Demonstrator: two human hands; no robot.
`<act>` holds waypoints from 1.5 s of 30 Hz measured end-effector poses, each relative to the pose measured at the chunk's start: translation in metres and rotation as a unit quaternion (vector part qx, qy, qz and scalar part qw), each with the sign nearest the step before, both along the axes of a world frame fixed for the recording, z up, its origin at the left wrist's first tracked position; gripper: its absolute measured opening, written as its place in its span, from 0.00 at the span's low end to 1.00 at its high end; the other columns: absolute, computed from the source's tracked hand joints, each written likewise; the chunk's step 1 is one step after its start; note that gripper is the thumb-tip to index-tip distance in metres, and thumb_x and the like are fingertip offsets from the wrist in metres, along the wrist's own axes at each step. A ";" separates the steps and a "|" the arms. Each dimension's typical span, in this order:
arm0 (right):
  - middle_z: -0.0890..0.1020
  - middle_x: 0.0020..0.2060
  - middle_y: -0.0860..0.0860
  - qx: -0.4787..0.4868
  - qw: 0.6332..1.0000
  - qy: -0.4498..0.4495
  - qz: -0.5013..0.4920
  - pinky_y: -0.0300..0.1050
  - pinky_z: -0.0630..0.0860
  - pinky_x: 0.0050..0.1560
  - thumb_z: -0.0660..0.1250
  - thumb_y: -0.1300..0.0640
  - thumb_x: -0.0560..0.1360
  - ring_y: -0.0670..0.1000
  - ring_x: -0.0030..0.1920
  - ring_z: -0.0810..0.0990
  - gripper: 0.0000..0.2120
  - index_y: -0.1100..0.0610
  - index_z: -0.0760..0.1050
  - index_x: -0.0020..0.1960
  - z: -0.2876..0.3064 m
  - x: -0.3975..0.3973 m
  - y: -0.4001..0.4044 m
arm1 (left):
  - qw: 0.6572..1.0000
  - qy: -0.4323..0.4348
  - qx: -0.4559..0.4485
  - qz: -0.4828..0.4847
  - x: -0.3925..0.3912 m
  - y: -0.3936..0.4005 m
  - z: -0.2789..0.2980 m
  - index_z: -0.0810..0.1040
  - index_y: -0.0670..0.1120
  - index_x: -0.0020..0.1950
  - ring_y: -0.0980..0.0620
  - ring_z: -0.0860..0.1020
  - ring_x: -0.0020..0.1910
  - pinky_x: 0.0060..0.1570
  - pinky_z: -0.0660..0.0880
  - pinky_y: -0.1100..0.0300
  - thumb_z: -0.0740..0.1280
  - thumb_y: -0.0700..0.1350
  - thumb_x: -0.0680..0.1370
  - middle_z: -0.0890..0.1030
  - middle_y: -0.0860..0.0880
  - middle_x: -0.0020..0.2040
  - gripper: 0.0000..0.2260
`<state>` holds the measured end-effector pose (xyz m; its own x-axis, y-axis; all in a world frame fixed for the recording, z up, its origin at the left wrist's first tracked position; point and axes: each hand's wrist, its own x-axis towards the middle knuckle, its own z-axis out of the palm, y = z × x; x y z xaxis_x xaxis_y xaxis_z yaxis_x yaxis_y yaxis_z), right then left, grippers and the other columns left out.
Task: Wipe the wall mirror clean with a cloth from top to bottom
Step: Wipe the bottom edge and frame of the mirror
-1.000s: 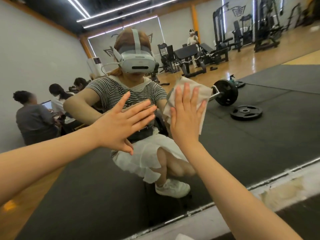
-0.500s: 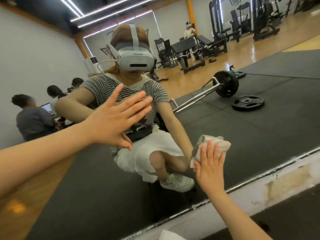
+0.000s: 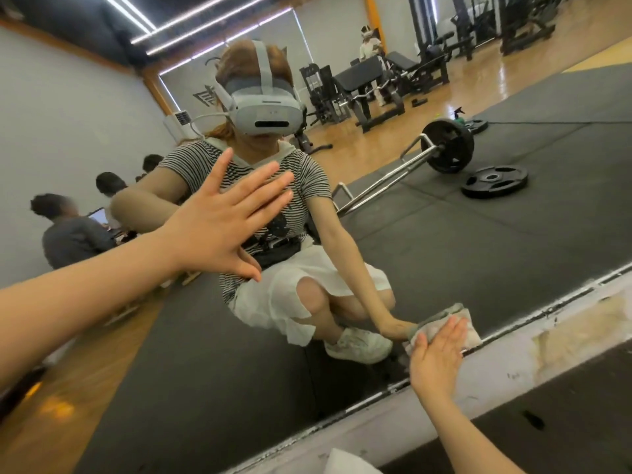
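Right hand [image 3: 436, 359] flat on cloth [image 3: 460, 323]

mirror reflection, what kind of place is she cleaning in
Most likely a gym. The wall mirror reflects a loaded barbell and a loose weight plate on black rubber matting, with benches and weight machines on a wooden floor behind.
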<state>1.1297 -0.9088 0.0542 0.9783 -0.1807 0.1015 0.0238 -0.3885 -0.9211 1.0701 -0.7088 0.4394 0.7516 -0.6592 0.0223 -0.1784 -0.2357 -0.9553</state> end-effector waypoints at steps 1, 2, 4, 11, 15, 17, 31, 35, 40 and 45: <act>0.37 0.77 0.56 0.012 1.000 0.005 0.003 0.54 0.44 0.77 0.51 0.52 0.83 0.54 0.78 0.39 0.32 0.57 0.31 0.74 0.001 -0.001 -0.001 | 1.000 0.001 -0.001 -0.002 0.000 0.000 0.000 0.53 0.39 0.79 0.41 0.48 0.78 0.71 0.37 0.34 0.50 0.77 0.69 0.48 0.41 0.79 0.51; 0.37 0.77 0.56 0.030 0.999 0.016 0.003 0.52 0.42 0.76 0.51 0.52 0.83 0.54 0.78 0.38 0.32 0.58 0.32 0.75 0.001 0.000 -0.003 | 1.000 0.003 -0.002 -0.002 0.000 0.000 0.000 0.53 0.39 0.79 0.41 0.47 0.78 0.71 0.37 0.34 0.50 0.76 0.69 0.47 0.42 0.79 0.51; 0.38 0.78 0.58 0.095 0.994 0.048 -0.013 0.45 0.38 0.74 0.50 0.54 0.84 0.54 0.78 0.38 0.31 0.61 0.34 0.76 0.013 0.003 -0.005 | 1.000 0.006 -0.003 -0.002 0.000 -0.002 0.001 0.52 0.39 0.79 0.41 0.47 0.78 0.71 0.36 0.34 0.50 0.76 0.69 0.46 0.42 0.79 0.51; 0.39 0.77 0.61 0.103 0.991 -0.060 -0.060 0.46 0.31 0.72 0.52 0.58 0.84 0.59 0.77 0.36 0.31 0.65 0.37 0.76 0.118 0.030 -0.003 | 1.000 0.010 -0.009 0.019 -0.001 -0.004 0.001 0.50 0.40 0.79 0.41 0.45 0.79 0.71 0.36 0.34 0.50 0.76 0.68 0.46 0.42 0.79 0.51; 0.37 0.77 0.59 0.015 0.981 -0.191 -0.015 0.55 0.32 0.73 0.53 0.55 0.83 0.60 0.76 0.34 0.33 0.59 0.32 0.74 0.193 0.035 -0.007 | 0.999 -0.001 0.002 0.039 -0.005 -0.007 0.001 0.51 0.40 0.78 0.42 0.43 0.78 0.71 0.36 0.34 0.55 0.77 0.66 0.45 0.41 0.79 0.54; 0.35 0.75 0.58 -0.050 0.969 -0.243 -0.005 0.57 0.32 0.72 0.53 0.54 0.83 0.61 0.76 0.34 0.33 0.59 0.30 0.73 0.229 0.036 -0.007 | 0.999 -0.004 -0.002 0.051 -0.005 -0.009 0.001 0.50 0.40 0.78 0.42 0.43 0.78 0.71 0.36 0.33 0.62 0.78 0.63 0.45 0.41 0.79 0.58; 0.44 0.76 0.55 -0.176 0.905 -0.388 0.012 0.55 0.43 0.74 0.50 0.45 0.79 0.51 0.76 0.42 0.35 0.55 0.34 0.77 0.242 0.051 -0.024 | 0.997 0.039 -0.034 0.057 -0.009 -0.014 0.005 0.54 0.41 0.78 0.43 0.47 0.78 0.72 0.39 0.34 0.53 0.77 0.67 0.51 0.43 0.79 0.51; 0.52 0.77 0.59 -0.157 0.909 -0.387 0.000 0.60 0.46 0.70 0.51 0.44 0.77 0.50 0.75 0.41 0.35 0.56 0.39 0.77 0.253 0.050 -0.023 | 0.992 0.023 -0.124 -0.006 -0.007 -0.018 -0.001 0.61 0.46 0.76 0.49 0.49 0.79 0.73 0.43 0.37 0.54 0.69 0.74 0.64 0.44 0.76 0.37; 0.45 0.77 0.55 -0.154 0.910 -0.385 0.001 0.57 0.40 0.71 0.50 0.43 0.77 0.48 0.75 0.38 0.35 0.54 0.37 0.77 0.251 0.053 -0.021 | 0.983 -0.031 -0.165 -0.074 0.007 -0.034 -0.015 0.68 0.42 0.72 0.48 0.49 0.79 0.71 0.48 0.33 0.58 0.56 0.76 0.69 0.42 0.73 0.28; 0.40 0.77 0.51 -0.158 0.913 -0.377 0.002 0.52 0.35 0.74 0.47 0.43 0.79 0.48 0.76 0.34 0.34 0.48 0.30 0.76 0.230 0.056 -0.021 | 0.985 -0.034 -0.143 -0.086 0.039 -0.071 -0.006 0.65 0.40 0.75 0.42 0.59 0.76 0.74 0.49 0.40 0.57 0.56 0.76 0.65 0.40 0.75 0.31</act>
<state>1.1855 -0.9293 0.2845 0.6096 -0.0224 0.7924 0.6060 -0.6313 -0.4840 1.1087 -0.7799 0.4336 0.6202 -0.7356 0.2725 -0.1760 -0.4690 -0.8655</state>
